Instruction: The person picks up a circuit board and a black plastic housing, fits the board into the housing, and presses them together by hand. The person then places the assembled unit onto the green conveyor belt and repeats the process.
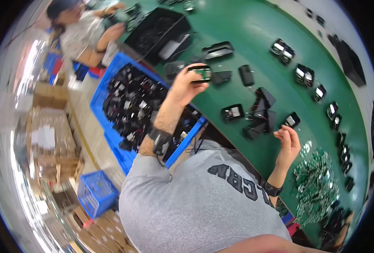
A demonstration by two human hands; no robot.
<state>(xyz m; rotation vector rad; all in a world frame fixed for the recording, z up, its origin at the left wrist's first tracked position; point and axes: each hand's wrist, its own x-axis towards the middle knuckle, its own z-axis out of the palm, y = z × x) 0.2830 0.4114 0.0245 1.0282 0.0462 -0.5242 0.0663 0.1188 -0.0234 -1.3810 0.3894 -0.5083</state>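
Observation:
My left hand (185, 89) is raised over the table's near edge, closed round a small black plastic case with a green circuit board (204, 74) in it. Farther right, my right hand (289, 147) is above the tabletop with its fingers curled together. Anything between those fingertips is too small to make out. Just beyond them lies a black case with a light part inside (292, 120). Between my hands, several black plastic pieces (260, 116) lie in a heap, beside another black case (232, 112). A black open-topped housing (217, 50) sits beyond my left hand.
A blue bin (121, 154) full of black parts stands at my left. Beyond it is a black crate (176, 25), near a co-worker (81, 38). Bare green circuit boards (317, 185) are piled at the right. Cases (305, 75) line the far side of the green table (254, 25).

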